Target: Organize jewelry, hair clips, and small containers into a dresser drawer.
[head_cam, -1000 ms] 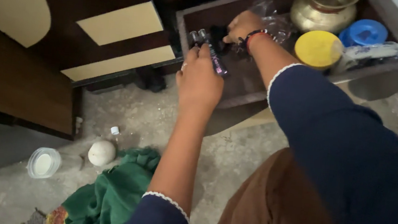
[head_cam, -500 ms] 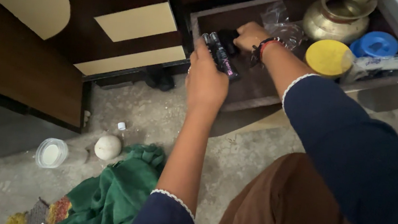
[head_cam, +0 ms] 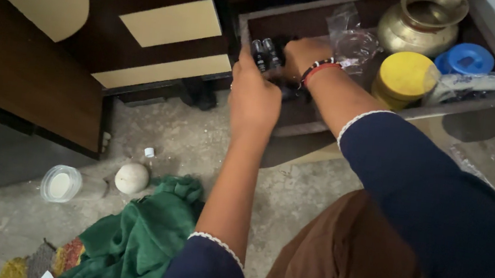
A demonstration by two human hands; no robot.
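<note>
Down in the open wooden drawer (head_cam: 300,123), our left hand (head_cam: 254,96) grips two small dark tubes (head_cam: 266,54); our right hand (head_cam: 301,52) curls beside them, grasp unclear.

Left hand (head_cam: 254,99), right hand (head_cam: 300,52), dark tubes (head_cam: 265,54), open drawer (head_cam: 484,111)

One brass pot (head_cam: 422,22), one yellow lid (head_cam: 405,73), one blue lid (head_cam: 470,57), seemingly two small dark tubes (head_cam: 266,53).

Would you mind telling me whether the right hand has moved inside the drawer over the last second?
Yes. The right hand has drawn back from the drawer's rear wall toward the left hand and the small dark tubes.
</note>
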